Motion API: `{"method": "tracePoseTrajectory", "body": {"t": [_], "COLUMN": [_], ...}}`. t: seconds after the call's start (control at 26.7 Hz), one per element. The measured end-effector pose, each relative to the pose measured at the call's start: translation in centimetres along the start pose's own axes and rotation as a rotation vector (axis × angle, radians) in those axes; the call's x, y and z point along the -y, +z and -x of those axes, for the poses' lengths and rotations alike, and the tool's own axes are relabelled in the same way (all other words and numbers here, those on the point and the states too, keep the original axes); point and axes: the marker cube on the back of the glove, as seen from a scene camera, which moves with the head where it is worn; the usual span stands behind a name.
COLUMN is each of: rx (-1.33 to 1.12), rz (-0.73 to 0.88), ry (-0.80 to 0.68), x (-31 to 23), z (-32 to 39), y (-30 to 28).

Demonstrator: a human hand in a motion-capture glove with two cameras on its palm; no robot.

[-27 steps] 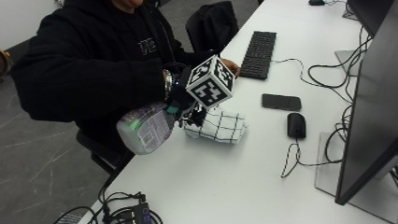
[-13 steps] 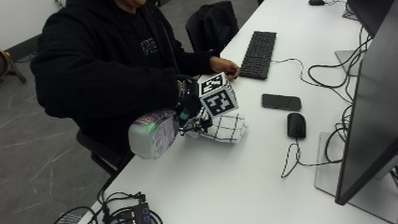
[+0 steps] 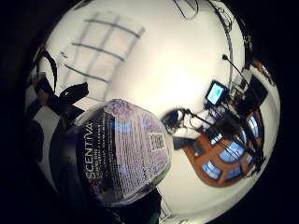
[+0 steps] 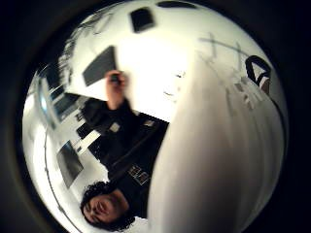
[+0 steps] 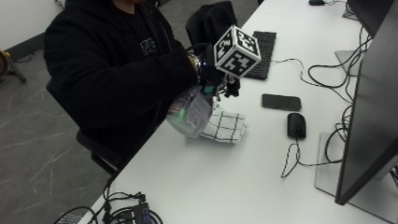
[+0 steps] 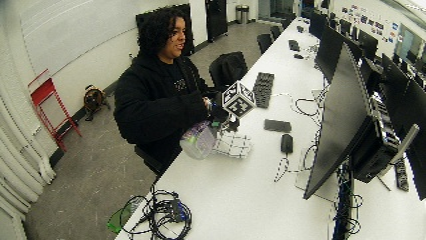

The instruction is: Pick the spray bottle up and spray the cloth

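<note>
Above the counter (image 5: pixel 205 177) edge, the right hand (image 5: pixel 208 70) grips the spray bottle (image 5: pixel 189 112) at its neck, fingers curled round it; the bottle body hangs tilted below the hand, just beside the checked cloth (image 5: pixel 225 127). Risk: the nozzle direction cannot be confirmed, so spray may miss the cloth and wet the smartphone (image 5: pixel 281 101) or mouse (image 5: pixel 296 125) near it. Cause: tilt and the bottle's position at the cloth's side, not aimed over it.
</note>
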Motion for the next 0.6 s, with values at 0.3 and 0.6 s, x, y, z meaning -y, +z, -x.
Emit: {"method": "tracePoseTrajectory", "body": {"t": [0.3, 0.6], "rx": [0.486, 0.746], "rz": [-0.506, -0.828], "ry": [-0.229, -0.355], "x": [5.0, 9.1], "z": [4.5, 9.1], "y": [-6.4, -6.8]}}
